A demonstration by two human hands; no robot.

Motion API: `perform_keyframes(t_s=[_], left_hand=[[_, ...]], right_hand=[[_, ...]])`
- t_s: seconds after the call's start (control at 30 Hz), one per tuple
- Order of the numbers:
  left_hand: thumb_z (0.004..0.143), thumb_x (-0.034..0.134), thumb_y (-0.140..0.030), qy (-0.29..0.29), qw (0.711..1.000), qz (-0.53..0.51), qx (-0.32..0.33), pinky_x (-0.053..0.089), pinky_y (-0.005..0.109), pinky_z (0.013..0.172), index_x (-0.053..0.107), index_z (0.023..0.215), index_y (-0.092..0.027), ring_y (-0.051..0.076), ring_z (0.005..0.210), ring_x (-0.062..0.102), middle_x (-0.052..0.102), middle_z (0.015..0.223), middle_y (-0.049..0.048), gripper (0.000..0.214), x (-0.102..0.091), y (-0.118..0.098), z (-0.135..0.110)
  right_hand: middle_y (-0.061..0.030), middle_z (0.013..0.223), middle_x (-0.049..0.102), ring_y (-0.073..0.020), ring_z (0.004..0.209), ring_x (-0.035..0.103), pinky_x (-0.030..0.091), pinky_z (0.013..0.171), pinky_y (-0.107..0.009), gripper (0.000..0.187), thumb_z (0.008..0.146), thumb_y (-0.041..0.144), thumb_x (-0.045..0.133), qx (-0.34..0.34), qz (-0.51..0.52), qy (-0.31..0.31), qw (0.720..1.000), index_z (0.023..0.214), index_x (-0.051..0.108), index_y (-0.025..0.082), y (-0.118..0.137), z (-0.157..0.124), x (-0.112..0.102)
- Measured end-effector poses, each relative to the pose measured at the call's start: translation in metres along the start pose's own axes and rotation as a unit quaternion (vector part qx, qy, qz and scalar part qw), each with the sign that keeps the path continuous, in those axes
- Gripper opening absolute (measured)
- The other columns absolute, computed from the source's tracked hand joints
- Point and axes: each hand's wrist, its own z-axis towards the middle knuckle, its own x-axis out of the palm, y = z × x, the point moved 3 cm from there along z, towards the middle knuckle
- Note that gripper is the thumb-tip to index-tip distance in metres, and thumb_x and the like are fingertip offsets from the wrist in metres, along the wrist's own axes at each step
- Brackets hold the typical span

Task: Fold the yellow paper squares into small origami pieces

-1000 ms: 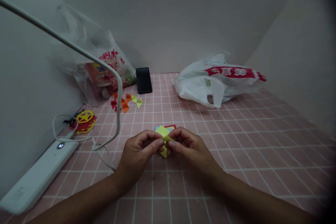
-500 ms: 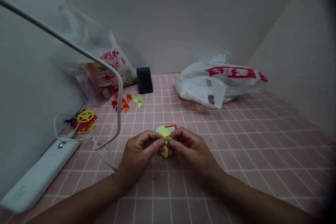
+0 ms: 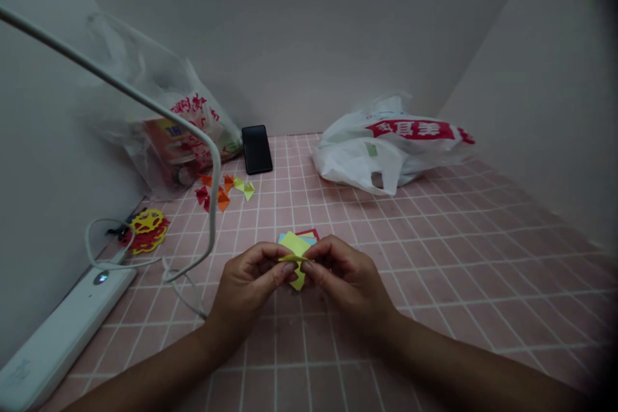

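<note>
My left hand [image 3: 251, 283] and my right hand [image 3: 345, 277] meet over the pink tiled table [image 3: 434, 257]. Both pinch a small folded yellow paper piece [image 3: 295, 268] between thumbs and fingertips. Just behind the hands lies a small stack of coloured paper squares [image 3: 302, 238], yellow on top with blue and red edges showing.
Several small folded paper pieces [image 3: 223, 190], red, orange and yellow, lie at the back left. A black phone [image 3: 256, 149] leans on the wall. Two plastic bags stand at the back: one clear [image 3: 168, 129], one white [image 3: 386, 151]. A white power strip [image 3: 58, 328], cable [image 3: 145, 90] and paper cutouts [image 3: 145, 230] are left.
The view has shifted slightly to the right and down. My fingers keep working the yellow paper; its top edge now lies flatter between the fingertips.
</note>
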Motion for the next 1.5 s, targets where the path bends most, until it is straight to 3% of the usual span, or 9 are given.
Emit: perform_keyframes(t_s=[0.23,0.53,0.77,0.9,1.03,1.1,1.3,1.5], left_hand=[[0.077,0.073,-0.017,0.002,1.0,-0.007,-0.008,0.056,0.019,0.062,0.072,0.076,-0.017,0.011,0.062,0.067,0.072,0.065,-0.0015,0.001,-0.001,0.003,-0.002],[0.073,0.075,-0.021,-0.003,0.999,-0.013,-0.045,0.055,0.02,0.06,0.07,0.075,-0.015,0.01,0.059,0.065,0.071,0.063,-0.0008,0.009,0.0,0.006,0.0],[0.072,0.074,-0.023,0.01,0.999,-0.019,-0.046,0.055,0.024,0.063,0.067,0.082,-0.015,0.013,0.063,0.066,0.07,0.068,-0.0003,0.015,0.004,0.006,-0.002],[0.075,0.069,-0.024,0.009,0.999,0.037,-0.01,0.049,0.023,0.056,0.067,0.079,-0.016,0.012,0.058,0.059,0.064,0.065,-0.0013,0.01,0.002,0.001,-0.001],[0.076,0.069,-0.024,-0.004,0.986,0.148,0.071,0.042,0.024,0.059,0.069,0.074,-0.016,0.013,0.065,0.054,0.057,0.07,-0.0005,0.009,-0.002,-0.005,0.0],[0.077,0.069,-0.025,-0.006,0.982,0.17,0.08,0.04,0.025,0.06,0.068,0.073,-0.016,0.013,0.066,0.052,0.055,0.07,-0.0007,0.01,-0.003,-0.006,0.001],[0.076,0.069,-0.028,0.017,0.988,0.149,0.021,0.038,0.025,0.061,0.068,0.069,-0.017,0.014,0.066,0.05,0.054,0.07,-0.0007,0.013,-0.002,-0.005,0.001],[0.075,0.07,-0.033,0.071,0.993,0.032,-0.084,0.04,0.025,0.064,0.065,0.068,-0.016,0.014,0.065,0.053,0.059,0.066,-0.0006,0.019,0.0,-0.001,0.004]], right_hand=[[0.0015,0.071,0.064,-0.0125,0.063,0.061,0.046,0.058,-0.023,0.005,0.086,0.019,0.062,-0.048,-0.055,-0.007,0.997,0.082,0.061,0.02,0.006,-0.001,-0.001],[0.0011,0.068,0.062,-0.0138,0.063,0.057,0.042,0.059,-0.025,0.01,0.083,0.019,0.062,-0.011,-0.083,-0.017,0.996,0.074,0.06,0.019,0.005,0.002,-0.003],[0.0012,0.068,0.063,-0.0131,0.063,0.056,0.042,0.059,-0.025,0.013,0.081,0.026,0.065,0.07,0.066,-0.003,0.995,0.072,0.06,0.019,-0.002,0.005,0.0],[0.0037,0.065,0.058,-0.0104,0.06,0.052,0.039,0.057,-0.022,0.016,0.08,0.028,0.069,0.099,0.135,-0.002,0.986,0.071,0.059,0.019,-0.009,0.004,0.004],[0.004,0.064,0.056,-0.0098,0.059,0.049,0.037,0.056,-0.022,0.018,0.079,0.029,0.071,0.121,0.16,-0.003,0.98,0.071,0.059,0.018,-0.014,0.003,0.006],[0.0042,0.064,0.055,-0.0099,0.059,0.048,0.037,0.056,-0.022,0.02,0.079,0.03,0.071,0.126,0.158,0.0,0.979,0.07,0.058,0.018,-0.013,0.003,0.006],[0.0,0.073,0.06,-0.0135,0.069,0.053,0.041,0.065,-0.027,0.019,0.079,0.033,0.071,0.125,0.111,0.043,0.985,0.074,0.061,0.018,-0.01,0.004,0.008],[0.0021,0.065,0.054,-0.0118,0.061,0.046,0.034,0.057,-0.025,0.02,0.079,0.031,0.067,0.116,0.035,0.025,0.992,0.067,0.057,0.018,-0.006,0.004,0.003]])
